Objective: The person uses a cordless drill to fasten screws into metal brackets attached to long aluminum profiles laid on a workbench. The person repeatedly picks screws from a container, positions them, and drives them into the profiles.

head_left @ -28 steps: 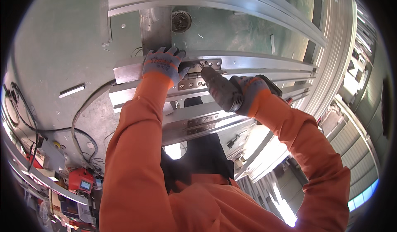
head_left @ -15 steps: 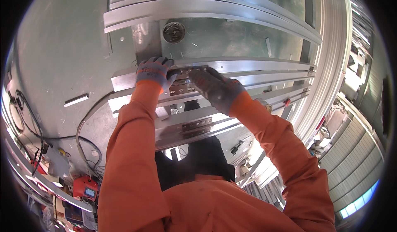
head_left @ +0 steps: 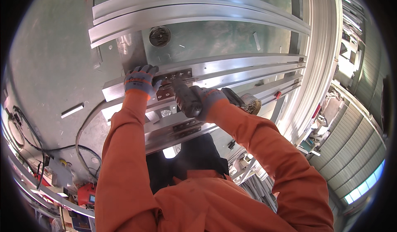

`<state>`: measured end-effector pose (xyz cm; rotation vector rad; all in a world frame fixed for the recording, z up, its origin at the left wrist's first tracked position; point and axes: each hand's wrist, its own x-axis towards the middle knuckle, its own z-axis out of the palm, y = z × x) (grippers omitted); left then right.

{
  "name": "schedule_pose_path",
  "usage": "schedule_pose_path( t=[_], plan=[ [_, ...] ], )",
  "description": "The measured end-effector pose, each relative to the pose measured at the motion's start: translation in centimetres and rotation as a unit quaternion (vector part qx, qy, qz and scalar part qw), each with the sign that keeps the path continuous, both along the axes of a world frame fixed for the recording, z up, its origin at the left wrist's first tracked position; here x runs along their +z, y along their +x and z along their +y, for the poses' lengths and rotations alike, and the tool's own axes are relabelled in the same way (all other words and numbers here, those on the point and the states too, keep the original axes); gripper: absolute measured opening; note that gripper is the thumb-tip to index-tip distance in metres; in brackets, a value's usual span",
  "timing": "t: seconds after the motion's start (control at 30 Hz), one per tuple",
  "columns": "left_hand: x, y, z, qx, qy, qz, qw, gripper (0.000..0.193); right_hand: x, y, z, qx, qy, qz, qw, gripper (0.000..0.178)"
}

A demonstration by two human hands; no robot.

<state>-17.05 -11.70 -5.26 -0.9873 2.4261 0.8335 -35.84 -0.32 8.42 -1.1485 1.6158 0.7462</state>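
Observation:
My right hand (head_left: pixel 211 99) is wrapped round a dark power drill (head_left: pixel 187 99), held on its side over the near bars. The drill's nose points away and slightly left, at a dark drilled plate (head_left: pixel 182 73) on a long silver aluminium profile (head_left: pixel 240 62); whether its tip touches is too blurred to tell. My gloved left hand (head_left: pixel 140 80) grips the same profile left of that plate, its fingers bent over the far edge and the thumb towards the drill tip. A second drilled plate (head_left: pixel 166 94) lies nearer, partly behind the drill.
Another profile (head_left: pixel 165 122) with a dark plate (head_left: pixel 187 125) lies closest to me. Right of the drill stands a round container of small metal parts (head_left: pixel 251 104). Two more profiles (head_left: pixel 198 10) lie at the back, beyond a round hole (head_left: pixel 159 36) holding scraps. A black cable (head_left: pixel 84 122) curves at left.
The whole scene has shifted left in view. My right hand has turned, and the drill body now shows plainly. My left hand keeps its place on the profile.

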Motion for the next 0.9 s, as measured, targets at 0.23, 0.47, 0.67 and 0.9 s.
schedule_pose_path(
  t=[0.23, 0.47, 0.67, 0.9],
  plan=[
    [-0.4, 0.3, -0.2, 0.001, -0.007, 0.028, 1.0, 0.05, 0.8, -1.1, -2.8, 0.027, 0.066, -0.003, 0.997, 0.073],
    [0.8, -0.7, -1.1, -0.012, 0.059, -0.032, 0.998, 0.052, -1.1, -1.4, -0.1, -0.011, -0.014, -0.003, 1.0, 0.073],
    [-0.1, -0.2, -0.8, -0.015, 0.049, -0.025, 0.998, 0.053, -0.2, -1.5, -1.4, -0.175, -0.074, -0.043, 0.981, 0.064],
    [0.3, -0.9, -1.4, -0.012, 0.072, -0.017, 0.997, 0.053, -3.1, 1.2, 5.0, -0.215, -0.151, -0.045, 0.964, 0.062]
  ],
)
